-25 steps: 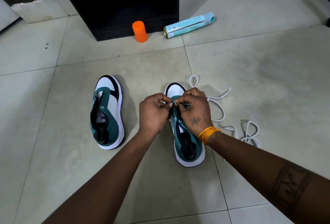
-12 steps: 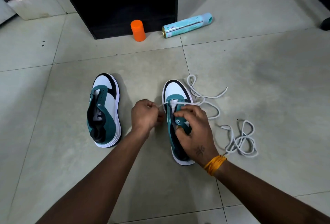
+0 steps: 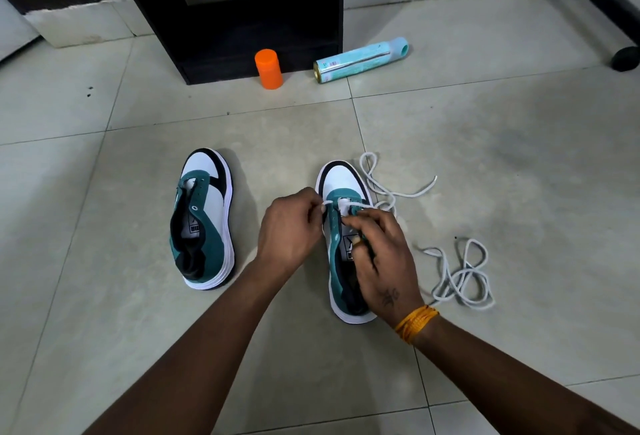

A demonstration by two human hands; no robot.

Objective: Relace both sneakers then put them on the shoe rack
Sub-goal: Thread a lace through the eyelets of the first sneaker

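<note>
In the head view, at centre frame, the end of the white lace [image 3: 381, 188] is being pinched by the left hand [image 3: 289, 232] beside the lowest eyelets of the right-hand sneaker [image 3: 346, 244], while the shoe is being gripped by the curled fingers of the right hand [image 3: 382, 254]. The step is judged best done by the lace being drawn across evenly while the shoe is being pinned flat. Both it and the unlaced sneaker [image 3: 204, 223] at centre left are lying lengthwise up the frame, toes pointing to the top
</note>
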